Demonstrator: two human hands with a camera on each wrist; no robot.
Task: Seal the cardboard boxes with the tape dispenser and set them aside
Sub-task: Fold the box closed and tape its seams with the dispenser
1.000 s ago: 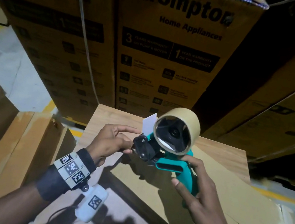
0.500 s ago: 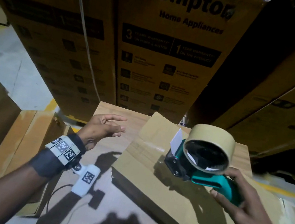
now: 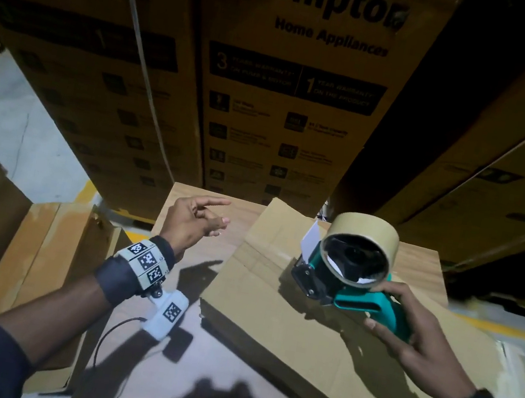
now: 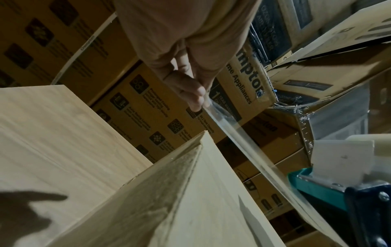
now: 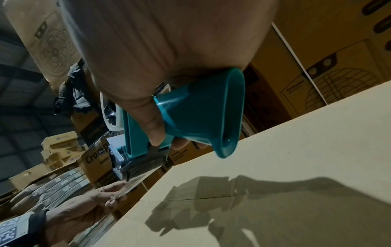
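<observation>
My right hand (image 3: 388, 310) grips the handle of a teal tape dispenser (image 3: 371, 307) with a tan tape roll (image 3: 362, 236), held just above a flat cardboard box (image 3: 300, 337). My left hand (image 3: 216, 217) hovers to its left over the box's far corner. In the left wrist view its fingers (image 4: 196, 97) pinch the end of a clear tape strip (image 4: 237, 137) stretched from the dispenser (image 4: 317, 183). The right wrist view shows the handle (image 5: 201, 117) in my right hand (image 5: 160, 133), and the left hand (image 5: 110, 198) holding the tape (image 5: 137, 180) beyond the box edge.
The box lies on a pale wooden tabletop (image 3: 184, 199). Tall stacks of printed cartons (image 3: 288, 99) stand close behind it. An opened carton (image 3: 47, 249) sits at the left. Grey floor with a yellow line (image 3: 36, 154) shows at the far left.
The left hand has drawn away from the dispenser's mouth to the left, pulling tape out. The right hand has carried the dispenser right and slightly lower over the box.
</observation>
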